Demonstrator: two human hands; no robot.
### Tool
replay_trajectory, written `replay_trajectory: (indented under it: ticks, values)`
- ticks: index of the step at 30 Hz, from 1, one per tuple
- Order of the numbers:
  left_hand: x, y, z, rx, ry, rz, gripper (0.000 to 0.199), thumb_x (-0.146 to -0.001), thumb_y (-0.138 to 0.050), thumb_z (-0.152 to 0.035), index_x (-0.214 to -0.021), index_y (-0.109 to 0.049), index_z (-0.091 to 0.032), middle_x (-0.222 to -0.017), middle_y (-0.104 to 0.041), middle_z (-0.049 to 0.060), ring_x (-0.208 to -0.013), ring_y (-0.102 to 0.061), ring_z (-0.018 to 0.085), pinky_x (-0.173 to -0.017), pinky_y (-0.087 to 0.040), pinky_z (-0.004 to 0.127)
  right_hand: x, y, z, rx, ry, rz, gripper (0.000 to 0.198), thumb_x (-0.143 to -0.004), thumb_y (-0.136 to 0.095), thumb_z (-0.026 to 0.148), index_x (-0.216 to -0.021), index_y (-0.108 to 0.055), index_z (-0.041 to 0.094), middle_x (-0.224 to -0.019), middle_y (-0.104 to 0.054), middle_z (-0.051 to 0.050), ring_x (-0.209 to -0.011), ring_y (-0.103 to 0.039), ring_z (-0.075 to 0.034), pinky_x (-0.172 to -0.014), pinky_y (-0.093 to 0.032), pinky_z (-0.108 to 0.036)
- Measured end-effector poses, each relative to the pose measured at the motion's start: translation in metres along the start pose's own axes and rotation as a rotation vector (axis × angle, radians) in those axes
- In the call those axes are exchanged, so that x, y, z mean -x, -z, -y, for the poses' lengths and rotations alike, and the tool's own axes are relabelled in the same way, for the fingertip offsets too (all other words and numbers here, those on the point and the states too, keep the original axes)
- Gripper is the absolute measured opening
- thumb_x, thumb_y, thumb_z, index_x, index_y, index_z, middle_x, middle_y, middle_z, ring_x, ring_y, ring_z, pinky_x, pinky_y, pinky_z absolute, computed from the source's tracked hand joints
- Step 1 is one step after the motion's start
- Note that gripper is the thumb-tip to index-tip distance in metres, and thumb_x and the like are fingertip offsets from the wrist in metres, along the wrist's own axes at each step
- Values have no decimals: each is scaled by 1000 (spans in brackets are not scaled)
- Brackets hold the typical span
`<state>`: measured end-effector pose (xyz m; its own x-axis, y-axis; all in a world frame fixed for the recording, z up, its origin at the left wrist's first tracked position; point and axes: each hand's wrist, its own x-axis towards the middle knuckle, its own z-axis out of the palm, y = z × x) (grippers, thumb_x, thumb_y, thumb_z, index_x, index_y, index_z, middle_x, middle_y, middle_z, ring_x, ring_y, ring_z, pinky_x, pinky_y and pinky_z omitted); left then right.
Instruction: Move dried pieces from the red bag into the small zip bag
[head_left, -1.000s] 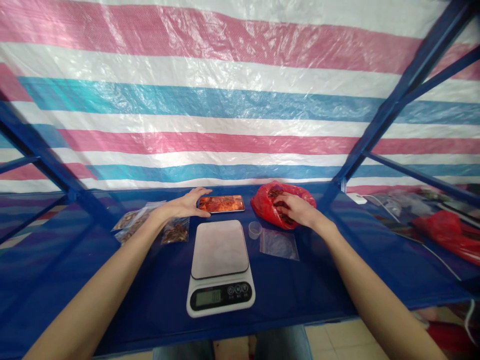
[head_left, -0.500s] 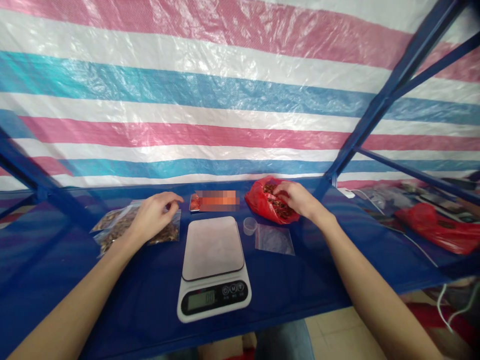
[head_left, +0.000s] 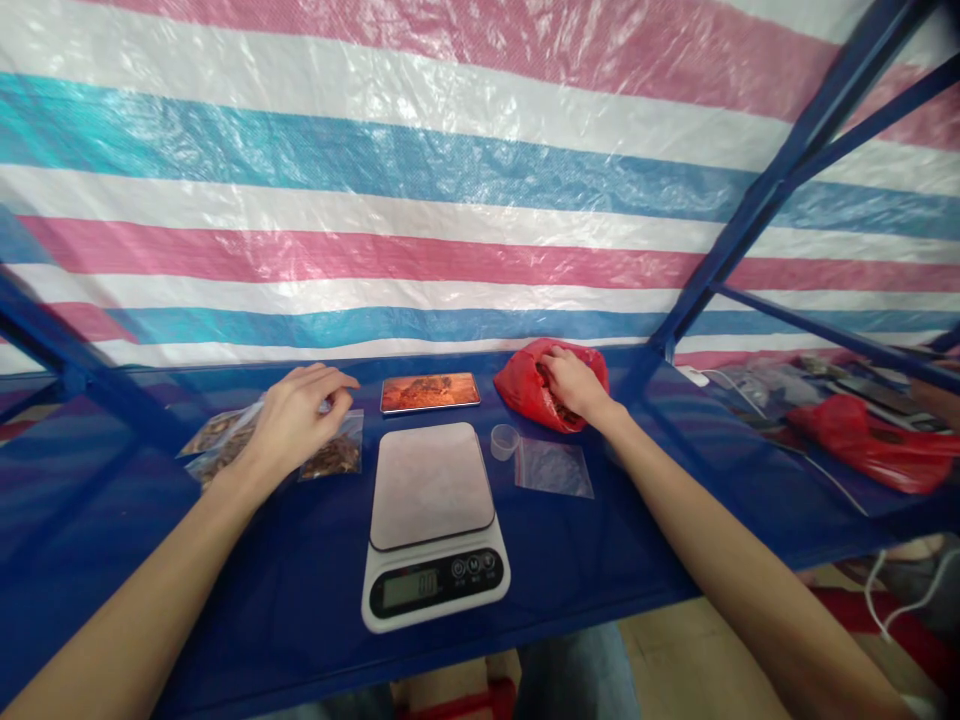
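Observation:
My right hand [head_left: 568, 385] reaches into a red plastic bag [head_left: 526, 385] of brown dried pieces at the back right of the blue shelf; its fingers are buried in the contents. My left hand [head_left: 296, 415] hovers with loosely curled fingers over clear filled bags [head_left: 334, 455] at the left. A white kitchen scale [head_left: 431, 520] stands between my arms, its platform bare. A phone [head_left: 430, 392] lies behind the scale.
A small clear cup [head_left: 505, 441] and an empty clear zip bag [head_left: 553, 467] lie right of the scale. Blue frame struts [head_left: 757, 200] cross at the right. Another red bag [head_left: 862, 440] and cables lie on the far right. A striped tarp hangs behind.
My left hand drew back from the phone to above the filled bags. My right hand pushed deeper into the red bag. The camera tilted slightly.

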<state>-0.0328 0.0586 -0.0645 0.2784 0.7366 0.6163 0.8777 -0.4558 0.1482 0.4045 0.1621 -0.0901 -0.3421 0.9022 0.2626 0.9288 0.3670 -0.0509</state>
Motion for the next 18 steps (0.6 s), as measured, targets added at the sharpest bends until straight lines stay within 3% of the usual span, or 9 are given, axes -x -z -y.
replay_trajectory:
  ticks: [8,18]
  values:
    - [-1,-1,-12,20,-43,76,33,-96,-42,-22,-91,-75,-20,-91,-79,5,-88,-69,24,-90,-49,39,-12,7,-14,-59,85,70,36,-85,-55,-1,-114,-73,11,-126,-71,-20,-119,-67,-29,-108,-49,-38]
    - [-2,-1,-8,15,-27,101,31,-94,-45,-24,-90,-75,-21,-87,-78,5,-87,-68,24,-87,-49,39,-13,12,5,-163,237,-5,43,-81,-60,3,-120,-75,15,-131,-72,-19,-127,-64,-32,-116,-46,-46]
